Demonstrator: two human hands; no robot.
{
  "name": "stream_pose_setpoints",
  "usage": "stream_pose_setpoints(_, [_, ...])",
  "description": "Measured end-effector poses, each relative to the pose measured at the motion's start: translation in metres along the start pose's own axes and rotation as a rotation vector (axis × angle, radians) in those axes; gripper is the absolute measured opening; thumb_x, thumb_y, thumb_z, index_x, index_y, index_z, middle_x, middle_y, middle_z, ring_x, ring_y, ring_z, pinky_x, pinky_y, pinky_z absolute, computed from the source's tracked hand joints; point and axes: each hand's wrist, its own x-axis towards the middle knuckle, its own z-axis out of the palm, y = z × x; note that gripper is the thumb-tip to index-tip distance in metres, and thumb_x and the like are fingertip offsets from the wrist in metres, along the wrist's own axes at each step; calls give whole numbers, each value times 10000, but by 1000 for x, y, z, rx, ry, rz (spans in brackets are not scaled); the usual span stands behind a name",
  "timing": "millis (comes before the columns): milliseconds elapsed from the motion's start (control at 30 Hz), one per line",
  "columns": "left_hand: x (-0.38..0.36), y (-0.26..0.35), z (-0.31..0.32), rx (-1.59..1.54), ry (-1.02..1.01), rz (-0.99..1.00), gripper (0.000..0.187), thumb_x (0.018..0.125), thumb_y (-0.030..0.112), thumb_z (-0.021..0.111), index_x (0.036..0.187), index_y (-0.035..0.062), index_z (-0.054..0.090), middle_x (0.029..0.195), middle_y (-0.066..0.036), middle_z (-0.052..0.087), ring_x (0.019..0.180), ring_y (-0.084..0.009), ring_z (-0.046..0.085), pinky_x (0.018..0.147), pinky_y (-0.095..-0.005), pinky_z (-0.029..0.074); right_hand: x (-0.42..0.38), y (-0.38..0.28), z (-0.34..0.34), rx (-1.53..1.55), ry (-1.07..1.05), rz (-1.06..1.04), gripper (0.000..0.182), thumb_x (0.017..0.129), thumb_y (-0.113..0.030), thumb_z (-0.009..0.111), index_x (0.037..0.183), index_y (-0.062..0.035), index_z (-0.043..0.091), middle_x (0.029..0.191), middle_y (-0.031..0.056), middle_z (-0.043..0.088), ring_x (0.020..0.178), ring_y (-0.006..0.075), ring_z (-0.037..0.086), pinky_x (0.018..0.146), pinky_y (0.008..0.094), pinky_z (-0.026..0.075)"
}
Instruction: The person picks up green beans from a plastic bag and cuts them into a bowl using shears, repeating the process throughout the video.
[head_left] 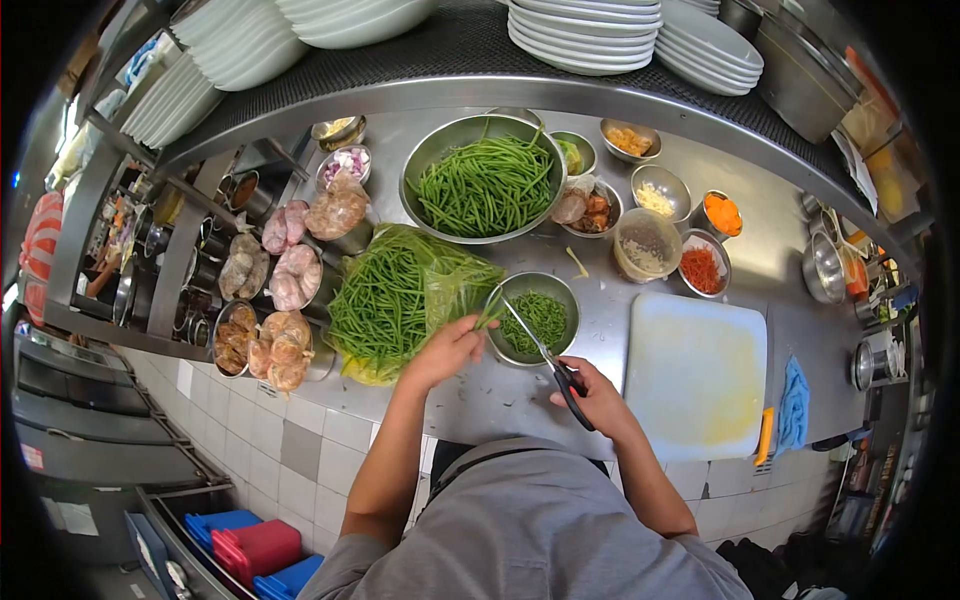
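Note:
My left hand is closed on a few green beans, held at the left rim of a small metal bowl. Short cut pieces of green bean lie in that bowl. In my right hand is a pair of scissors with black handles, its blades reaching over the bowl close to the held beans. An open plastic bag full of long green beans rests just left of the bowl. Behind it stands a large metal bowl heaped with whole green beans.
To the right lie a white cutting board, an orange handle and a blue cloth. Small bowls hold shredded orange food and chopped garlic. Bagged meat sits at left. A shelf edge with stacked plates overhangs the back.

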Motion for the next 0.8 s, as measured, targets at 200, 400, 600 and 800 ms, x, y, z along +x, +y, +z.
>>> stream_pose_setpoints(200, [-2, 15, 7, -10, -19, -101, 417, 1027, 78, 440, 1402, 22, 612, 833, 12, 551, 691, -107, 572, 696, -253, 512, -1, 4, -4, -55, -55, -1, 780, 872, -273, 872, 1514, -72, 477, 877, -25, 537, 806, 115, 529, 778, 274, 475])
stream_pose_setpoints(400, [3, 14, 14, 54, -67, -144, 426, 1029, 102, 451, 1428, 41, 586, 865, 15, 568, 680, -95, 565, 658, -240, 498, -3, -3, -3, -81, -41, 25, 729, 891, -248, 863, 1499, -83, 495, 865, -21, 537, 801, 99, 521, 758, 262, 467])
stream_pose_setpoints(600, [5, 2, 25, 93, 0, -126, 419, 1057, 186, 530, 1453, 49, 540, 881, 25, 556, 655, -79, 518, 627, -232, 462, 0, 4, 0, -62, -14, -36, 606, 931, -154, 815, 1452, -69, 517, 824, -76, 491, 742, 53, 460, 687, 230, 395])
stream_pose_setpoints(800, [13, 8, 29, -94, 28, -168, 338, 1085, 220, 545, 1371, 41, 540, 856, 7, 570, 634, -75, 513, 566, -227, 429, -2, 3, -1, -93, -19, 3, 604, 924, -202, 831, 1427, -48, 535, 869, -33, 555, 782, 82, 509, 723, 252, 452])
